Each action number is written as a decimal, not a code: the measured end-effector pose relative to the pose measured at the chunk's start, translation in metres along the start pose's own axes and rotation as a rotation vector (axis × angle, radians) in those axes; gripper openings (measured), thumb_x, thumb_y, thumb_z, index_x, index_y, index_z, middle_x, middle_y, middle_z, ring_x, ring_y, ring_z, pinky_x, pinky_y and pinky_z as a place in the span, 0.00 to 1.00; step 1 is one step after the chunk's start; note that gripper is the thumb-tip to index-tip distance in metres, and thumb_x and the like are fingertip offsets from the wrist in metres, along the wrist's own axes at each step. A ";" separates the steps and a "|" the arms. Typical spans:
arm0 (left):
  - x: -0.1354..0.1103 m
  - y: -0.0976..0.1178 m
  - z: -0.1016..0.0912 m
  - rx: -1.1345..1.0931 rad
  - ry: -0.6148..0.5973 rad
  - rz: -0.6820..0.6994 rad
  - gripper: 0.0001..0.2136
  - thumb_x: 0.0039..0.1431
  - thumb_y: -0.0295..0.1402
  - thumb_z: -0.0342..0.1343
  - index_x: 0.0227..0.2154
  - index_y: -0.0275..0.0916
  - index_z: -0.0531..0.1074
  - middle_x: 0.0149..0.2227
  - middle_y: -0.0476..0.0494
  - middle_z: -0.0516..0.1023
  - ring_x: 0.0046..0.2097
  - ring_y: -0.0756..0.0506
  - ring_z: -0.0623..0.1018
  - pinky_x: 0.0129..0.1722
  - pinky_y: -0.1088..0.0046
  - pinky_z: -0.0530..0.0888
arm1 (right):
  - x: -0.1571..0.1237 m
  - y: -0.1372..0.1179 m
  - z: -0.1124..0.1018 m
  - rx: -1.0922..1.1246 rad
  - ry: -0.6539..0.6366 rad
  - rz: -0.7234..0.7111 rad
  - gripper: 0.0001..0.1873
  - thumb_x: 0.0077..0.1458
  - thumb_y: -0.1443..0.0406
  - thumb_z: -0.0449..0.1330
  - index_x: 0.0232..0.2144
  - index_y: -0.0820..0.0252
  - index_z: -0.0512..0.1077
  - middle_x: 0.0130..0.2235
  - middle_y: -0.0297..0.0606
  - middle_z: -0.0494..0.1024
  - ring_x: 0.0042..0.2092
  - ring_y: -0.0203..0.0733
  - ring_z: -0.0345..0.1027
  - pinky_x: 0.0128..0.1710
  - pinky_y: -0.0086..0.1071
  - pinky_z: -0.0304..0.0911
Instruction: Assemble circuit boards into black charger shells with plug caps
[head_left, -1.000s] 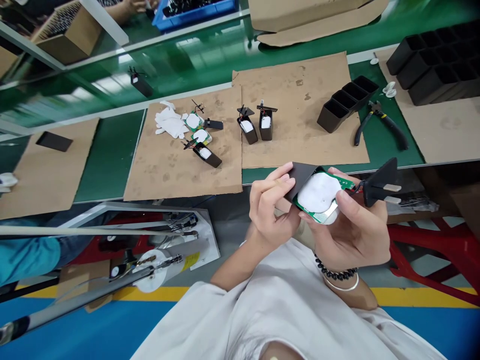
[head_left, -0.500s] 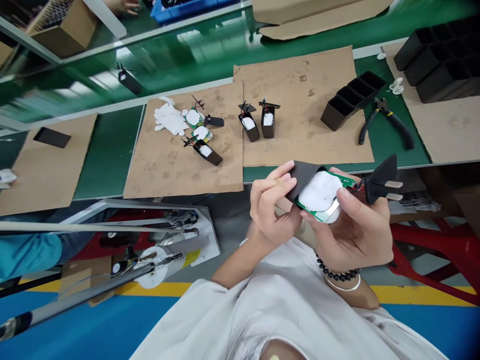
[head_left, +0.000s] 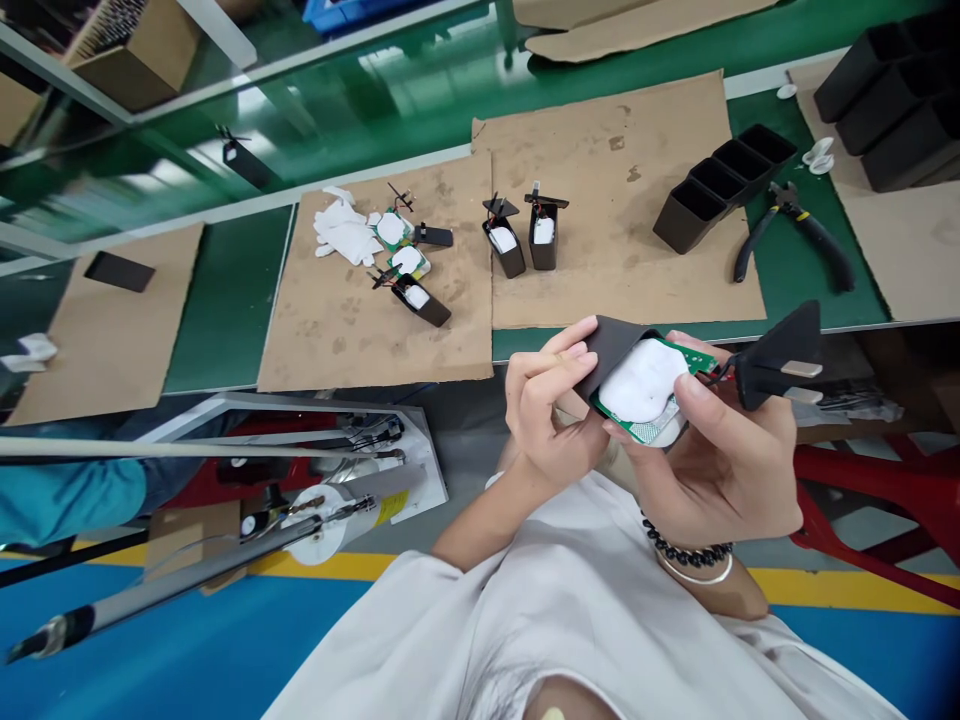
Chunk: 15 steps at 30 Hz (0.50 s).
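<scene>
My left hand point(head_left: 551, 405) is closed around a black plastic housing point(head_left: 616, 345), its open end facing right. Between finger and thumb, my right hand point(head_left: 727, 450) grips a green circuit board point(head_left: 694, 357) with a white pad point(head_left: 643, 382) on its face. The board's left end sits inside the housing's mouth; the rest sticks out. From the board's right end, short wires lead to a black end cap with two metal prongs point(head_left: 801, 369), hanging beside my right fingers. Both hands are above my lap, in front of the bench edge.
On cardboard point(head_left: 555, 300) stand two filled black housings point(head_left: 544, 235). Further left lie loose boards point(head_left: 409, 262), another filled housing point(head_left: 424, 300) and white gloves point(head_left: 345, 232). Right are a row of black housings point(head_left: 724, 180), pliers point(head_left: 799, 225) and a red stool point(head_left: 885, 500).
The view has shifted slightly, so the bench items appear moved. Both hands keep the same hold, and the board's position in the housing looks nearly unchanged.
</scene>
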<state>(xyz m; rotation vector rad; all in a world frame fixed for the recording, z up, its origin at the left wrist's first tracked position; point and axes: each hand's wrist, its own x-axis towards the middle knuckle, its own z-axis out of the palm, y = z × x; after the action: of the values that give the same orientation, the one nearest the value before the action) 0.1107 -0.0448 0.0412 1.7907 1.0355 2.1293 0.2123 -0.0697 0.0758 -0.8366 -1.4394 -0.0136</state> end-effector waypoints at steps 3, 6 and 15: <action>0.000 0.000 0.003 0.042 0.030 -0.009 0.11 0.66 0.39 0.60 0.48 0.44 0.70 0.42 0.50 0.68 0.52 0.39 0.83 0.53 0.53 0.83 | -0.001 0.000 -0.001 0.002 -0.013 0.001 0.34 0.46 0.76 0.72 0.56 0.59 0.75 0.47 0.44 0.78 0.50 0.57 0.79 0.44 0.50 0.82; -0.002 -0.003 0.006 0.086 0.030 -0.008 0.11 0.68 0.42 0.57 0.47 0.44 0.69 0.40 0.50 0.67 0.50 0.40 0.84 0.53 0.52 0.83 | -0.002 0.001 -0.002 -0.028 -0.046 0.021 0.35 0.47 0.78 0.71 0.58 0.59 0.74 0.49 0.46 0.79 0.51 0.55 0.79 0.46 0.47 0.82; -0.003 -0.006 0.006 0.025 0.016 -0.008 0.13 0.65 0.39 0.61 0.50 0.44 0.70 0.41 0.51 0.68 0.51 0.40 0.83 0.53 0.49 0.83 | 0.000 0.002 -0.001 -0.063 -0.054 0.044 0.35 0.50 0.78 0.69 0.59 0.53 0.73 0.49 0.39 0.81 0.51 0.53 0.79 0.48 0.44 0.81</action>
<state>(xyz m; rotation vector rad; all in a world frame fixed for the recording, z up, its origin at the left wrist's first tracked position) 0.1147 -0.0395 0.0354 1.7800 1.0753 2.1394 0.2139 -0.0687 0.0748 -0.9262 -1.4765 -0.0027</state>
